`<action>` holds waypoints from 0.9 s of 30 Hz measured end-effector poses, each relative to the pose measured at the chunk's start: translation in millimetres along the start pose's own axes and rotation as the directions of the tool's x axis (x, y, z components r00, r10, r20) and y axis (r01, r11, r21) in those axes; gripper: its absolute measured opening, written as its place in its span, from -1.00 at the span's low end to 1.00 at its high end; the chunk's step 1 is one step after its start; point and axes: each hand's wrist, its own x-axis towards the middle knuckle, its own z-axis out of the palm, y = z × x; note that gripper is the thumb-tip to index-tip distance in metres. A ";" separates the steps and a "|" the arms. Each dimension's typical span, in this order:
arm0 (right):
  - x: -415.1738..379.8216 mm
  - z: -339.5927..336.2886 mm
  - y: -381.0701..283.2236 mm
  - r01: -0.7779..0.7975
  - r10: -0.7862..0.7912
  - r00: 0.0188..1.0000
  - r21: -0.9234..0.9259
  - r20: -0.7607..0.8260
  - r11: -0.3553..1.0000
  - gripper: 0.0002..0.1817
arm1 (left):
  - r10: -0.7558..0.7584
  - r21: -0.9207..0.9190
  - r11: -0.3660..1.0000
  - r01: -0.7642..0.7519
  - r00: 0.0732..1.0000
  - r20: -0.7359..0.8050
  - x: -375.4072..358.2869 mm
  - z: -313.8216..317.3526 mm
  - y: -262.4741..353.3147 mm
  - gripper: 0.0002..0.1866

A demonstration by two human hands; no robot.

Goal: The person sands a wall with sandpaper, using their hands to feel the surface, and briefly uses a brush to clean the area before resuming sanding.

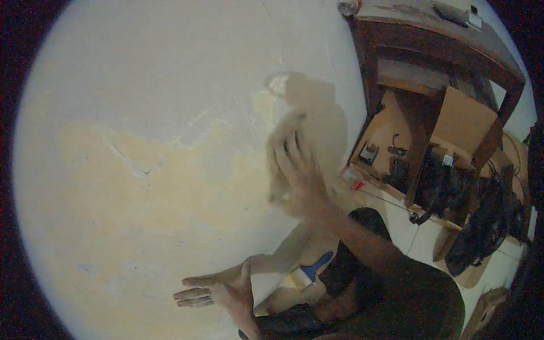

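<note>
My right hand [297, 170] is raised at the wall [170, 192], fingers stretched out and close to its surface, with a shadow beside it. Lower down, my left hand [226, 294] points toward the left with fingers extended and thumb up, holding nothing. The wall is pale grey above and has a large yellowish, worn patch with scratches and chipped spots. Between my left arm and my leg shows a paintbrush [317, 268] with a blue handle and light bristles, nearer to my left hand than to my right.
A dark wooden table [436, 39] stands at the upper right, with small items on top. Below it, open cardboard boxes [464, 122] hold cables and dark devices. A black bag or cloth [481, 221] lies beside them on the tiled floor [396, 221].
</note>
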 end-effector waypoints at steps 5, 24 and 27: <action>34.5 -20.7 10.2 -0.018 0.019 1.000 -0.021 0.022 1.000 0.29 | -0.026 -0.047 0.999 0.028 0.999 0.048 -2.6 -1.3 8.9 -0.22; 1.2 2.3 15.9 0.127 -0.129 0.989 0.022 0.068 0.992 0.33 | -0.093 0.097 0.991 0.097 0.995 -0.039 -10.7 18.2 -5.4 0.28; 64.1 -21.8 12.4 0.217 -0.216 0.976 -0.062 0.012 0.974 0.33 | -0.026 0.098 0.995 0.033 0.997 -0.071 -9.9 29.4 -19.6 0.28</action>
